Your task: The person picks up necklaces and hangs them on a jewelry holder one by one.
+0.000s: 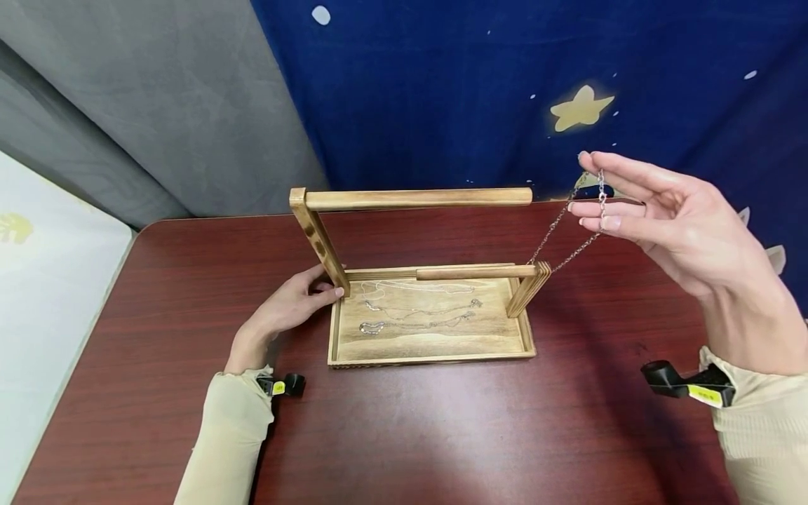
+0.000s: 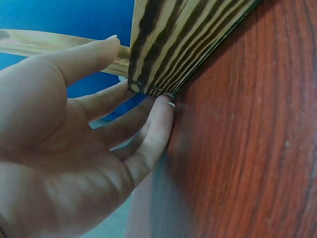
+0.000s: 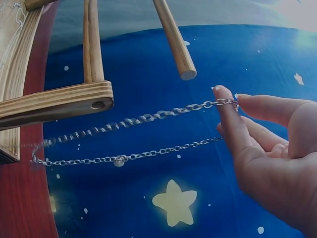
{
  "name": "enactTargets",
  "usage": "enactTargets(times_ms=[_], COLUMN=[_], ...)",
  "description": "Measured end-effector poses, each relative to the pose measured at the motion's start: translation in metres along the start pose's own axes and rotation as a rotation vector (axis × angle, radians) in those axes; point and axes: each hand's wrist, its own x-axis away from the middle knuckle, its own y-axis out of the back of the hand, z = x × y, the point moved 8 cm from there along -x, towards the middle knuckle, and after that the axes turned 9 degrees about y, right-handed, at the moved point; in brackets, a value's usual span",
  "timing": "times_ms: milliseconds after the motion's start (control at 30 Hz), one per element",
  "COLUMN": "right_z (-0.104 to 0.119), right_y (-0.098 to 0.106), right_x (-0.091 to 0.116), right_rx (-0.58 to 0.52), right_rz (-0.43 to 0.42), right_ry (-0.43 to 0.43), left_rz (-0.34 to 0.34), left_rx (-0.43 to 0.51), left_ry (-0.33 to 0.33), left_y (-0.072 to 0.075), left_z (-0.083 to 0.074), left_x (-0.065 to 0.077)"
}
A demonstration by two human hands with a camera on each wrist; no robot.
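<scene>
A wooden jewellery stand (image 1: 423, 362) has a tray base, a tall left post with an upper bar (image 1: 416, 199), and a shorter right post with a lower bar (image 1: 470, 273). My left hand (image 1: 292, 303) grips it at the foot of the left post, thumb on the near side. Up to the right of the stand, my right hand (image 1: 694, 224) holds a silver chain necklace (image 3: 190, 107) between thumb and fingers. Two strands slant down from it toward the end of the lower bar. A small round bead (image 3: 119, 160) sits on one strand. Several fine chains (image 1: 372, 327) lie stretched across the tray.
The stand rests on a dark red wood-grain table (image 1: 416, 435). A blue curtain (image 1: 442, 91) with stars and a grey curtain (image 1: 158, 91) hang behind it. White fabric (image 1: 44, 301) borders the table at the left. Each wrist wears a small black camera (image 1: 663, 379).
</scene>
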Motion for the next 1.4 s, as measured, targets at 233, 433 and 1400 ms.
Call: enactTargets(times_ms=[233,433,1400], right_z=[-0.001,-0.003,-0.019], right_y=[-0.004,-0.009,-0.047], right_x=[-0.008,-0.013,-0.036], right_rx=[0.022,-0.022,0.040], right_rz=[-0.034,-0.014,0.218], right_ry=[0.000,0.012,-0.029], left_rz=[0.001,0.003,0.006], left_rx=[0.002,0.009,0.038], left_ry=[0.009,0.018,0.023], left_y=[0.000,0.000,-0.003], left_z=[0.001,0.002,0.002], left_x=[-0.001,-0.001,-0.003])
